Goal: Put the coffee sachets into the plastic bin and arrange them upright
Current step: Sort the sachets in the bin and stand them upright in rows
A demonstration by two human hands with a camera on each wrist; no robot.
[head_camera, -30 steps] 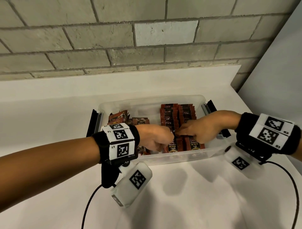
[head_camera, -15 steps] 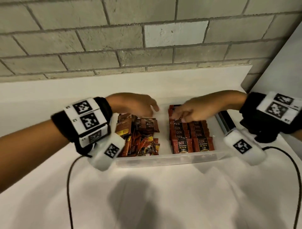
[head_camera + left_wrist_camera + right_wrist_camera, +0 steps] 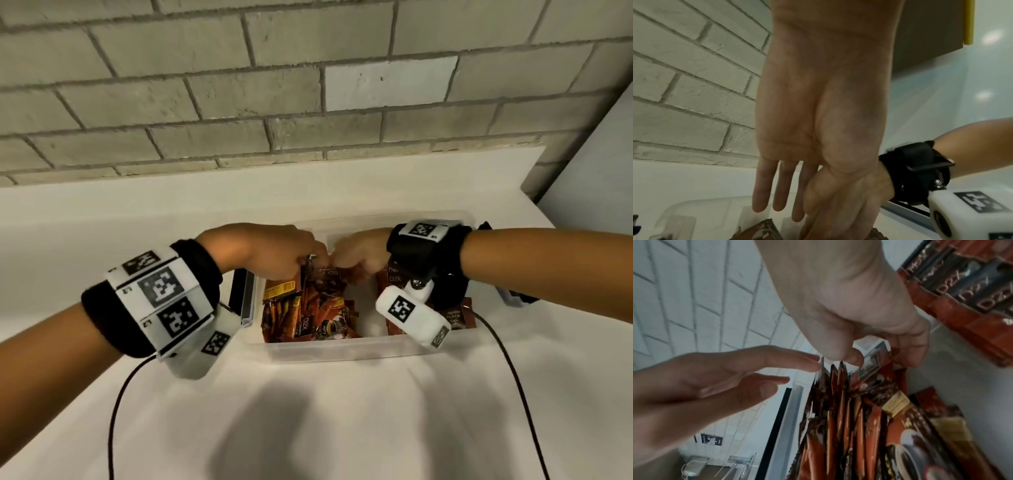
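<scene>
right hand (image 3: 855,324) pinched the top edges of upright coffee sachets (image 3: 836,386) directly below it; left hand (image 3: 715,386), fingers straight and released, flanked them in the plastic bin (image 3: 342,349).

Glossy foil coffee sachets (image 3: 310,308) fill a clear smooth plastic bin (image 3: 342,349) below a rough brick wall (image 3: 239,85).

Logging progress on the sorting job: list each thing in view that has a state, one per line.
plastic bin: open, no lid on it, part filled.
left pile of sachets: jumbled, leaning, not yet upright.
right rows of sachets: standing in neat rows.
left hand: fingers straight, tips at the sachet tops.
right hand: pinching the tops of a few sachets.
</scene>
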